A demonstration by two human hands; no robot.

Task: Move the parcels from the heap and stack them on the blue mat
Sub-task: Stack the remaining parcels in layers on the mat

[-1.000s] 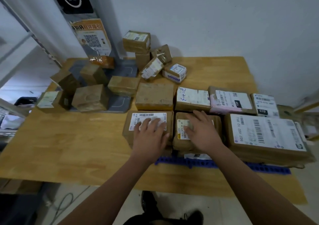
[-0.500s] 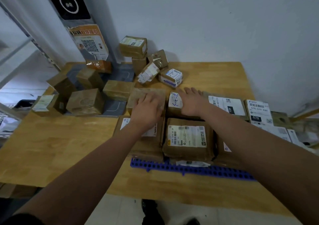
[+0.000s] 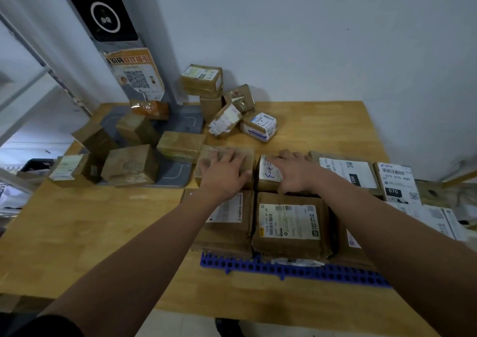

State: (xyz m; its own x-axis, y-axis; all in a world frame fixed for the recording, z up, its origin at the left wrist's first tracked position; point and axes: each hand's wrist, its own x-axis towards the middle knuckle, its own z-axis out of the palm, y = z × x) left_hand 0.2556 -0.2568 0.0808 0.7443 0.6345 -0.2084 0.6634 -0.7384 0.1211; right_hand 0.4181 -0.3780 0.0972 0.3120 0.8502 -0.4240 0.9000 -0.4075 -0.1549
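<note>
Both hands have shifted to the back row: left hand (image 3: 224, 172) flat, fingers spread, on a plain brown parcel (image 3: 246, 156), right hand (image 3: 294, 175) flat on a pen-marked parcel (image 3: 268, 175). One layer covers the blue mat (image 3: 309, 272) by the tabletop's front edge; the far-left heap (image 3: 129, 165) still holds plenty.

The light is dim, even and cool, leaving a grey cast on the wall (image 3: 335, 39) and only soft shadows behind the parcels (image 3: 201, 81) heaped against it. Motion blur smears the left hand (image 3: 224, 171) and the brown parcel (image 3: 247, 156) beneath it, while the printed label (image 3: 289, 220) nearer the camera looks sharper. The wide lens bows the edges of the table (image 3: 77, 233), and the corners darken.
</note>
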